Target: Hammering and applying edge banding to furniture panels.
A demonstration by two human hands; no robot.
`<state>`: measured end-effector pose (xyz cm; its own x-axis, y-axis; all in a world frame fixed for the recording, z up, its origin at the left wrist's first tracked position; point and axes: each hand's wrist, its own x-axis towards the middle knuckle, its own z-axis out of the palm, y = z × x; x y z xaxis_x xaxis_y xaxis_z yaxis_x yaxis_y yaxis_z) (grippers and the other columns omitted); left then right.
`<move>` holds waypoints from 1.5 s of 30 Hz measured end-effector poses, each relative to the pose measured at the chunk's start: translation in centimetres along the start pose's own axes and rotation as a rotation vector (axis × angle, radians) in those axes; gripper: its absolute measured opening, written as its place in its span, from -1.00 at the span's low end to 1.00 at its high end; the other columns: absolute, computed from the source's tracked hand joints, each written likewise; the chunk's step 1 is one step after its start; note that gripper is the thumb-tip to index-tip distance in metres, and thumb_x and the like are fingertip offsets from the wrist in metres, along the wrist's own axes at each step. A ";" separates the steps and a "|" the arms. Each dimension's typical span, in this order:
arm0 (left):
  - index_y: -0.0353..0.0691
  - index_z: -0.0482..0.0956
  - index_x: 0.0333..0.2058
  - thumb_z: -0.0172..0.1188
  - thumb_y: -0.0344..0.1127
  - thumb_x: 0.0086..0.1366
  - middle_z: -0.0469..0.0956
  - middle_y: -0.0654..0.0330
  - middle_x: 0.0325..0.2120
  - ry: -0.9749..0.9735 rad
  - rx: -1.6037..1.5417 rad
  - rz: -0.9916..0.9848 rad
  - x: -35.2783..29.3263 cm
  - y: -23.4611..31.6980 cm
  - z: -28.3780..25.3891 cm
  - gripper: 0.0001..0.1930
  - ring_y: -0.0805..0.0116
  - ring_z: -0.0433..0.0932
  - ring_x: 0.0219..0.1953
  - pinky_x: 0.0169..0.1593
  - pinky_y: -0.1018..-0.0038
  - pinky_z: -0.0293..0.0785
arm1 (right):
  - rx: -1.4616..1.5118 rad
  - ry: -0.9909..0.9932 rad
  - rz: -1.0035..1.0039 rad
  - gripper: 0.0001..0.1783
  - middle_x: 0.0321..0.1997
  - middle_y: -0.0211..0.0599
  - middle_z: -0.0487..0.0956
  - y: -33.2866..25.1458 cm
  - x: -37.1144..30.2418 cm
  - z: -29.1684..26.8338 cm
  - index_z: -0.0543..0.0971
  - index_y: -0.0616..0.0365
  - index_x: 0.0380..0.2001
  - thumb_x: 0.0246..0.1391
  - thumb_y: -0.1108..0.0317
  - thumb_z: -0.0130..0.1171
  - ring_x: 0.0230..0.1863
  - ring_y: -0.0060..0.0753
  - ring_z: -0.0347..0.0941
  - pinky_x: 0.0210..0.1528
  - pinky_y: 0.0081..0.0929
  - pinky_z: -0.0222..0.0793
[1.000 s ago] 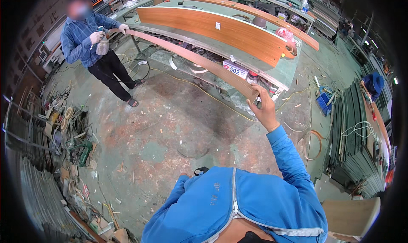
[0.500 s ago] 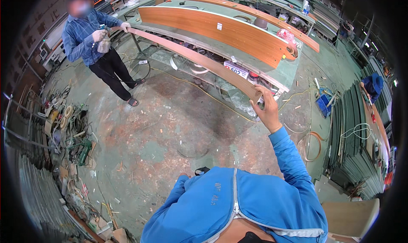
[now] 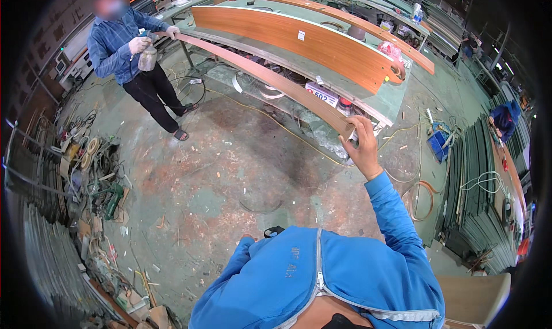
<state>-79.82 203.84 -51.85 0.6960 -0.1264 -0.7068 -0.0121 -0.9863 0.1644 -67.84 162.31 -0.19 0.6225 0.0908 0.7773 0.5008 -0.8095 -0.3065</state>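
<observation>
My right hand [image 3: 362, 145] is closed, fingers and thumb pinching the near end of a long narrow wooden strip [image 3: 270, 83]. The strip runs away to the far left, where a co-worker [image 3: 123, 47] in a checked shirt grips its other end with a gloved hand. In the other gloved hand the co-worker holds a spray bottle [image 3: 148, 59] with a cloudy body, close to the strip. Only a sliver of my left hand [image 3: 247, 238] shows past my sleeve, low beside my jacket; its fingers are hidden.
Behind the strip, a workbench [image 3: 397, 113] carries a wide wood-grain board [image 3: 287, 38] and a longer plank [image 3: 345, 18]. A blue basket [image 3: 440, 142] stands on the floor at right, near stacked panels [image 3: 468, 185]. Scraps and a green power tool [image 3: 114, 201] lie at left.
The co-worker's spray bottle has shifted slightly right, nearer the strip. The whole view has moved a little; my right hand keeps its hold on the strip's end.
</observation>
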 end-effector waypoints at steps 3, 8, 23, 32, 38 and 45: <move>-0.19 0.61 -0.15 0.17 0.23 0.10 0.55 0.02 -0.08 0.009 0.001 -0.001 0.0 -0.3 0.2 -0.41 0.08 0.50 0.02 0.05 0.27 0.42 | 0.008 0.000 -0.005 -0.39 -0.05 -0.10 0.41 -0.1 0.1 0.3 0.41 0.17 -0.04 -0.26 0.54 0.36 -0.03 -0.02 0.41 -0.05 -0.27 0.39; -0.19 0.61 -0.15 0.17 0.23 0.10 0.55 0.01 -0.09 0.017 0.007 0.005 0.0 -0.1 0.4 -0.41 0.07 0.50 0.02 0.05 0.28 0.42 | 0.021 -0.002 -0.010 -0.40 -0.03 -0.12 0.43 0.1 0.3 0.6 0.40 0.17 -0.04 -0.25 0.54 0.35 -0.02 -0.03 0.43 -0.04 -0.29 0.39; -0.20 0.61 -0.16 0.16 0.23 0.10 0.55 0.00 -0.10 0.043 0.031 0.018 -0.1 0.0 1.1 -0.41 0.06 0.51 0.01 0.04 0.28 0.43 | 0.066 -0.035 0.000 -0.42 0.05 -0.07 0.46 0.5 0.4 0.9 0.38 0.21 -0.02 -0.19 0.56 0.33 0.06 -0.04 0.42 0.03 -0.32 0.39; -0.21 0.62 -0.17 0.16 0.23 0.10 0.55 0.00 -0.10 0.060 0.041 0.021 -0.2 -0.3 1.5 -0.41 0.05 0.51 0.01 0.04 0.28 0.43 | 0.041 0.000 0.018 -0.40 -0.02 -0.16 0.47 0.4 0.7 1.4 0.42 0.16 -0.07 -0.29 0.56 0.38 -0.01 -0.10 0.44 -0.02 -0.33 0.40; -0.21 0.62 -0.18 0.16 0.23 0.10 0.56 -0.01 -0.11 0.076 0.045 0.025 -0.3 -0.4 1.4 -0.41 0.05 0.51 0.00 0.04 0.28 0.43 | 0.014 -0.004 0.003 -0.39 -0.05 -0.13 0.43 0.9 0.8 1.7 0.40 0.16 -0.04 -0.26 0.56 0.37 -0.03 -0.04 0.42 -0.05 -0.29 0.40; -0.22 0.62 -0.18 0.16 0.23 0.10 0.56 -0.01 -0.11 0.087 0.058 0.040 -0.7 -0.2 0.6 -0.41 0.04 0.51 0.00 0.04 0.28 0.43 | 0.004 -0.013 0.014 -0.38 -0.05 -0.13 0.42 1.4 0.3 1.7 0.39 0.15 -0.04 -0.26 0.55 0.38 -0.03 -0.04 0.41 -0.04 -0.27 0.40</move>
<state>-80.75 204.02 -51.82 0.7535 -0.1586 -0.6380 -0.0810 -0.9855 0.1493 -65.96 162.20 -1.30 0.6368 0.0871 0.7661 0.4945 -0.8085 -0.3192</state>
